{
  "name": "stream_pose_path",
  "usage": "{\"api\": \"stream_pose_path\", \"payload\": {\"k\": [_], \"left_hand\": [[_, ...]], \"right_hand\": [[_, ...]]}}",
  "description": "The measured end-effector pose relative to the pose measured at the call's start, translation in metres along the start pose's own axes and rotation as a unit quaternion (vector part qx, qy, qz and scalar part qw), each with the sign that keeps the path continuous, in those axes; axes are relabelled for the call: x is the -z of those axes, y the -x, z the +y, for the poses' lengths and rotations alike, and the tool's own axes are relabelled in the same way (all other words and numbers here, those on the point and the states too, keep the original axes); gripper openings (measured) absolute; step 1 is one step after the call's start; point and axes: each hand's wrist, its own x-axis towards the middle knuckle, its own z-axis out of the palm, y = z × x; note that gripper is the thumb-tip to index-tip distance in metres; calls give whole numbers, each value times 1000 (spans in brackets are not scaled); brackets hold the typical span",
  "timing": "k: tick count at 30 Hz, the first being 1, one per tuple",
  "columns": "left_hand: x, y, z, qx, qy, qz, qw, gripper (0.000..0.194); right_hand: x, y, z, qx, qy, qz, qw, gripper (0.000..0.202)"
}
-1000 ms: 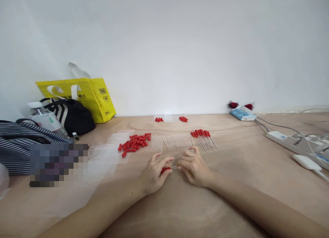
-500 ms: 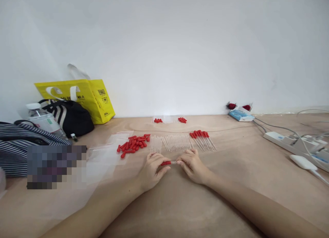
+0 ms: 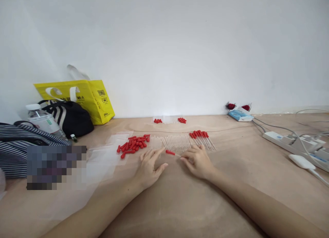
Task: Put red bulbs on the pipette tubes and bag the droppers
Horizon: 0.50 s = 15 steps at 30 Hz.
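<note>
Between the fingertips of my right hand (image 3: 197, 161) is a clear tube with a red rubber bulb (image 3: 170, 152) on its left end. My left hand (image 3: 151, 166) is open, thumb and fingers apart, just left of that bulb and touching nothing I can make out. Beyond the hands lies a row of clear tubes (image 3: 177, 143). Loose red bulbs (image 3: 134, 144) are piled to its left, partly on clear plastic bags (image 3: 100, 159). At the row's right end, several tubes with red bulbs fitted (image 3: 203, 138) lie side by side.
Two small groups of red pieces (image 3: 157, 121) lie near the wall. At left are a yellow bag (image 3: 95, 100), a black bag (image 3: 77, 119), a bottle (image 3: 46, 121) and a striped bag (image 3: 12, 145). A blue packet (image 3: 240, 115) and a power strip (image 3: 295, 143) are at right.
My left hand has let go of the red bulb and opened. My right hand has shifted slightly right and away from me, with the bulbed tube now tilted.
</note>
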Motion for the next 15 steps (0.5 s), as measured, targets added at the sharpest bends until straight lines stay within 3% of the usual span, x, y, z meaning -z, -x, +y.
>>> {"api": "stream_pose_path", "payload": {"k": [4,6,10,15], "left_hand": [[0,1,-1,26,-7,-14,1000,43],[-1,1,-1,22,-10,-28,999,40],[-1,0,1,25,-17,-40,999,28],[0,0,1,32,-22,-59,998,17]], "right_hand": [[3,-15,38,-226,27,75,971,22],[3,-22,57,-302,44,84,949,24],[1,-30,77,-370,85,66,923,26],[-4,-34,82,-398,112,29,910,24]]}}
